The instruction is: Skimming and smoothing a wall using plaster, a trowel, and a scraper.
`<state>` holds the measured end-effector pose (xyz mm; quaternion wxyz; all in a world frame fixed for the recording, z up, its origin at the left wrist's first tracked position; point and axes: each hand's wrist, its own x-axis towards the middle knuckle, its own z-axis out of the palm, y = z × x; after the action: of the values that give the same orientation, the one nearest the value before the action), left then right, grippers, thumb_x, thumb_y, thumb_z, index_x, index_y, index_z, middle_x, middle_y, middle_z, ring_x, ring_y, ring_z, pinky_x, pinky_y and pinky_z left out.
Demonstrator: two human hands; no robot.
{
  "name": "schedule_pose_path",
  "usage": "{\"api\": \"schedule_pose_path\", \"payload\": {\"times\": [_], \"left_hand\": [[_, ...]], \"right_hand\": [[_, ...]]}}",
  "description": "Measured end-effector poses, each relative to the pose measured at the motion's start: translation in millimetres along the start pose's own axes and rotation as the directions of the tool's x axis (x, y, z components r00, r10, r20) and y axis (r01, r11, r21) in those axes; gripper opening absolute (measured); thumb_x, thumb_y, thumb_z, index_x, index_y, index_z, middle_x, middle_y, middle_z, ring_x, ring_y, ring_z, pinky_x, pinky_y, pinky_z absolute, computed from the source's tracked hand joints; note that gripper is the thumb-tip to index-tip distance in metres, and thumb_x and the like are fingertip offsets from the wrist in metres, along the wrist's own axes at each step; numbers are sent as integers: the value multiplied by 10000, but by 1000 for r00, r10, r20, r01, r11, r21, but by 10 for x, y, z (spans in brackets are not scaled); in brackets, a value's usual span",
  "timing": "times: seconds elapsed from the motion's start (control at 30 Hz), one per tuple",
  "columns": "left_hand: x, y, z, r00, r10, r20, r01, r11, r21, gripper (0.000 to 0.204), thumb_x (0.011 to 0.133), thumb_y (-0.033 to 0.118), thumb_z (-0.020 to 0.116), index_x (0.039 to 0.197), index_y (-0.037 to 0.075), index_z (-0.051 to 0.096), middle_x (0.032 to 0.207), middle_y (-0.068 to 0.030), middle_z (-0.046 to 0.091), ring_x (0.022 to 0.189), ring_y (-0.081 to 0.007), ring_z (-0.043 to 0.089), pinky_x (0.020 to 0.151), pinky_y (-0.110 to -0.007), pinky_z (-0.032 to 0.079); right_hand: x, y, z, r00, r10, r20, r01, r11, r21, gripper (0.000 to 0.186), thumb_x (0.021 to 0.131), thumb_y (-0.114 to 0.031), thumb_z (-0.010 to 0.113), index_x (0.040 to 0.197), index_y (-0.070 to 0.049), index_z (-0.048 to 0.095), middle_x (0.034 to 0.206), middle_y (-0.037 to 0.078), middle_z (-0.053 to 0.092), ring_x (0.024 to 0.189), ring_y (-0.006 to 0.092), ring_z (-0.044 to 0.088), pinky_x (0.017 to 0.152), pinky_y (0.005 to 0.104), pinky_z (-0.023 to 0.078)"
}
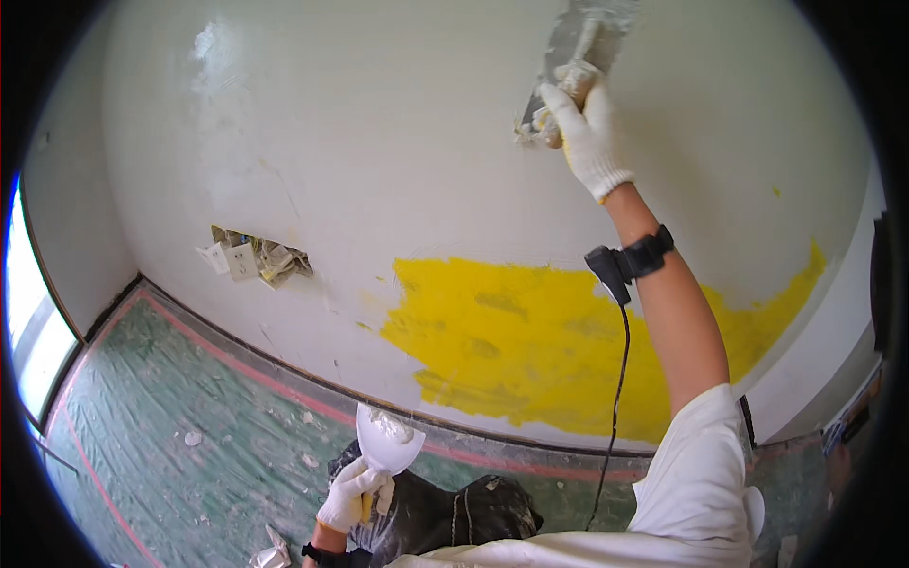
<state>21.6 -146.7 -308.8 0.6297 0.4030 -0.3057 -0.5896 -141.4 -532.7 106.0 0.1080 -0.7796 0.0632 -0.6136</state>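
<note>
My right hand (584, 133), in a white knit glove, is raised high and closed round the handle of a plastering trowel (571, 47). The trowel's long metal blade lies against the wall and is smeared with pale putty. Low in front of me, my gloved left hand (350, 492) grips a white putty knife (383, 452) with a wide blade. A heap of white putty (391, 427) sits on that blade. Pale plaster coats most of the wall (398, 151), while a ragged yellow patch (511, 341) shows along its lower part.
Left of the yellow patch, loose outlets and wires hang from a wall opening (260, 257). Green protective sheeting (189, 426) with reddish tape edges and plaster crumbs covers the floor. A bright opening (38, 312) stands far left. A black cable (620, 379) dangles from my right wrist's strap.
</note>
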Motion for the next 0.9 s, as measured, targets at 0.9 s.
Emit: {"api": "schedule_pose_path", "payload": {"times": [0.9], "left_hand": [[320, 63, 178, 991, -47, 122, 37, 996, 84, 388, 1042, 366, 597, 1094, -18, 598, 707, -103, 644, 435, -98, 464, 408, -214, 359]], "right_hand": [[-286, -507, -327, 994, 103, 26, -104, 888, 447, 171, 1028, -80, 649, 1084, -85, 487, 935, 12, 547, 770, 87, 604, 573, 267, 487]]}}
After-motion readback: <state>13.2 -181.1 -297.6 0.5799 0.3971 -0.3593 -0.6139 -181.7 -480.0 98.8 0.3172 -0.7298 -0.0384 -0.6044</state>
